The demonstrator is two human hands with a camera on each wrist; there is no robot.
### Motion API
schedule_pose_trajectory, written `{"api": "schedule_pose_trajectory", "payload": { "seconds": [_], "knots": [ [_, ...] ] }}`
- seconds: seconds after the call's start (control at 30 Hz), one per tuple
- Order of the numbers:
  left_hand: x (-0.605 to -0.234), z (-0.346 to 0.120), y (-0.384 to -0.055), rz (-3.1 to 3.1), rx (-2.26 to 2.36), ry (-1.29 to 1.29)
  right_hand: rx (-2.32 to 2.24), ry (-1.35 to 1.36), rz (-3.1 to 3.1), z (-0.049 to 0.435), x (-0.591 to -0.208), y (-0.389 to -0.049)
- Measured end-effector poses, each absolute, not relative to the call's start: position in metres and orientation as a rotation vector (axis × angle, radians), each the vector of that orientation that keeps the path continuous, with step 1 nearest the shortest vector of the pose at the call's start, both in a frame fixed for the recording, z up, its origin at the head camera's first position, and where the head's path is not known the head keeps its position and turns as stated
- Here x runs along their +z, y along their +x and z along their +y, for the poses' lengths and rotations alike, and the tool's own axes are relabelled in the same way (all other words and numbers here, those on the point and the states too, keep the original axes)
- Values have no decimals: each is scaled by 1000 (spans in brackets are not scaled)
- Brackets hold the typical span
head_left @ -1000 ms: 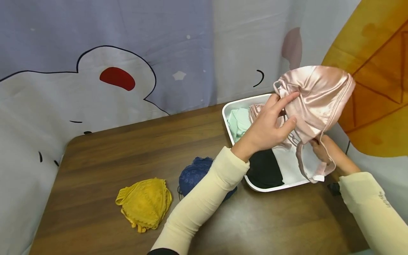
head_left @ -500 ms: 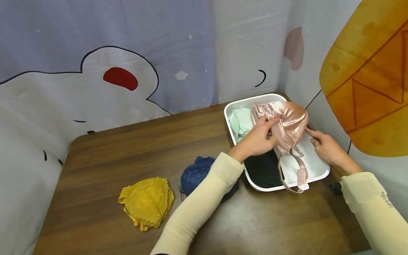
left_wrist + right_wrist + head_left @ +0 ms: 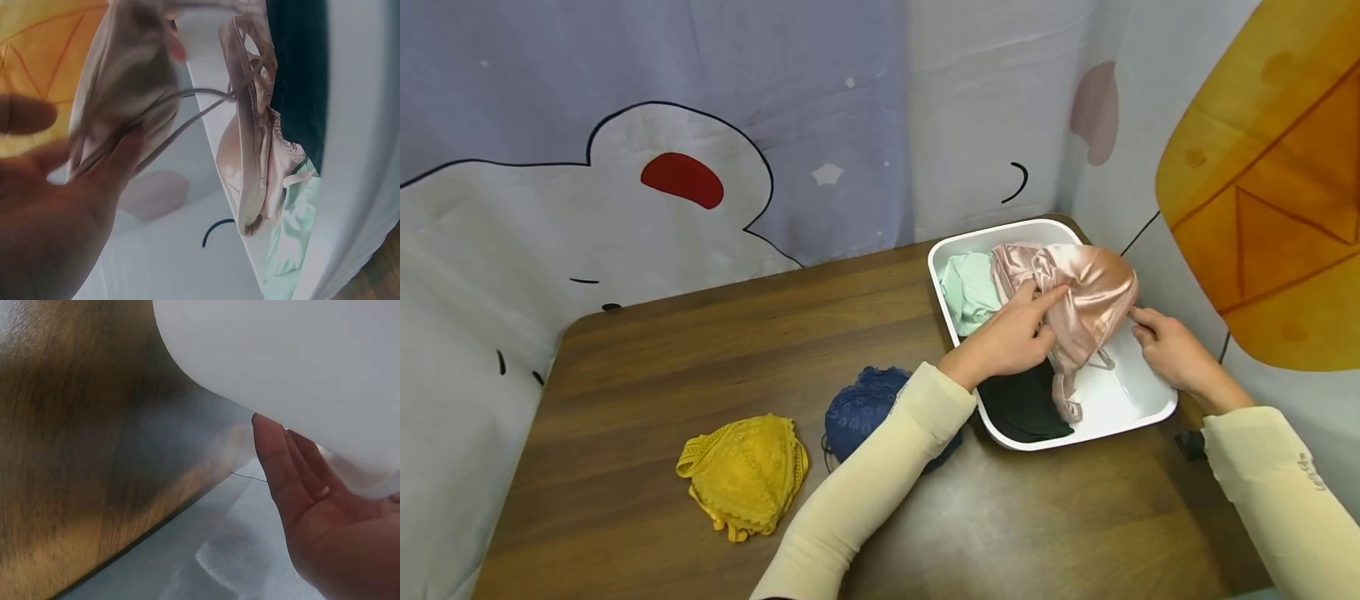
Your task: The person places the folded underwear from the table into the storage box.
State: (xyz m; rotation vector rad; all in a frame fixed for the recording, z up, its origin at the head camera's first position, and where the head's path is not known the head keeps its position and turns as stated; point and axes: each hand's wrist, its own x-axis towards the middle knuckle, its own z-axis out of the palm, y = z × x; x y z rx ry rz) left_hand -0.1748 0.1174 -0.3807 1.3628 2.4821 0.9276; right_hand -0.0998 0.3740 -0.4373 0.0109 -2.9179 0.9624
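Note:
In the head view, my left hand [image 3: 1013,333] holds a pink satin bra [image 3: 1093,287], its folded cups low over the white bin [image 3: 1026,446]. The left wrist view shows thumb and fingers around the bra cup [image 3: 134,69], with thin straps hanging across. My right hand [image 3: 1180,354] grips the right side of the bin; in the right wrist view its fingers [image 3: 272,447] press the outside of the wall. Inside the bin lie a mint-green garment [image 3: 972,287], a black one [image 3: 1026,400] and another pink piece [image 3: 250,169] beside the held bra.
A yellow lace bra [image 3: 748,475] lies on the wooden table [image 3: 647,375] at left. Nearer the bin is a blue lace bra [image 3: 861,412], partly covered by my left sleeve. A printed curtain [image 3: 820,125] hangs behind and on the right.
The pink bra, held in my left hand, has come down and left from high over the bin's right side. Its dangling strap now lies inside the bin. My right hand stays by the right rim.

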Motion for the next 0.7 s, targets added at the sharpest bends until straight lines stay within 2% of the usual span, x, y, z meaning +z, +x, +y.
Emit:
{"api": "schedule_pose_trajectory", "payload": {
  "seconds": [0.4, 0.7],
  "knots": [
    [-401, 125, -164, 2250, 311, 1438, 989, -2, -2895, 375, -438, -102],
    [-395, 114, -171, 2214, 439, 1368, 1009, -13, -2918, 376, -437, -101]
  ]
}}
